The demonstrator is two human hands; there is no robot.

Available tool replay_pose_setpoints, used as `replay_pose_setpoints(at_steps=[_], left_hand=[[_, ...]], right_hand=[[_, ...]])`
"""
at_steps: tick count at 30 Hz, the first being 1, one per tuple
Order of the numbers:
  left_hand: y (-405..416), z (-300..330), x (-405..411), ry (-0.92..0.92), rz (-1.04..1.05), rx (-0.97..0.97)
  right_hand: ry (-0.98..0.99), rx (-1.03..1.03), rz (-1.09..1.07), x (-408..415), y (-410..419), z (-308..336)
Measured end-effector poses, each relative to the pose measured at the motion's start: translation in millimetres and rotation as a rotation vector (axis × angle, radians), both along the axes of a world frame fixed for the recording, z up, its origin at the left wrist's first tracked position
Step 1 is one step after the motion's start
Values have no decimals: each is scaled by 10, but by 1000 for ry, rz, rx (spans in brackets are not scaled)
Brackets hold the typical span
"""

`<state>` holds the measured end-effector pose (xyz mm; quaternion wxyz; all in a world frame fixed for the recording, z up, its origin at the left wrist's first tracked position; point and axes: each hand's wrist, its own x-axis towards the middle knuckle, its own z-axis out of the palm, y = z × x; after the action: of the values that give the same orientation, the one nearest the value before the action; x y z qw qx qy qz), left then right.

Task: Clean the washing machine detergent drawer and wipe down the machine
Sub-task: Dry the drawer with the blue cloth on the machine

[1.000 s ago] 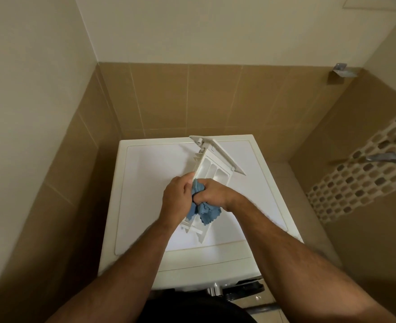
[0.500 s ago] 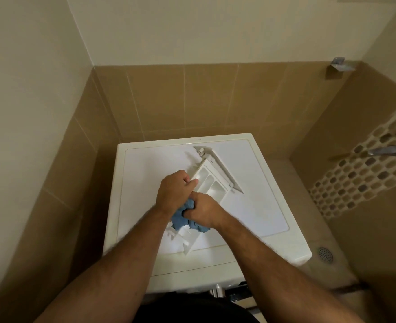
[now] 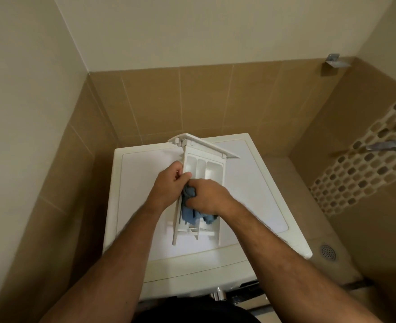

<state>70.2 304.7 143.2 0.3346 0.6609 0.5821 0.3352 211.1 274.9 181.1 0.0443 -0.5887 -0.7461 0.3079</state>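
The detergent drawer [image 3: 204, 169] lies atop the washing machine [image 3: 257, 183], front panel away from the person. The left hand [image 3: 169, 185] grips its left edge, fingers curled. The right hand [image 3: 207, 195] clutches a blue cloth [image 3: 192, 214] inside the drawer

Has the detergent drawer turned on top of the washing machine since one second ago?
Yes. The detergent drawer has turned, lying nearly square to the washing machine edges, no longer diagonal.
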Motion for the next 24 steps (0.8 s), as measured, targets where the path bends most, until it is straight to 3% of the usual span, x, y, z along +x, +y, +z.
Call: replay_pose_setpoints(at_steps=[7, 13, 16, 20, 24], left_hand=[[80, 193, 14, -46, 18, 35], [112, 290, 5, -90, 36, 64], [124, 291, -27, -100, 18, 51], [142, 341, -57, -104, -5, 61], [119, 375, -59, -86, -23, 85]], right_hand=[[-105, -43, 76, 50, 181, 378], [-239, 203, 26, -7, 149, 287], [-214, 174, 15, -18, 163, 272], [71, 23, -41, 22, 223, 330], [-87, 172, -31, 43, 259, 440]])
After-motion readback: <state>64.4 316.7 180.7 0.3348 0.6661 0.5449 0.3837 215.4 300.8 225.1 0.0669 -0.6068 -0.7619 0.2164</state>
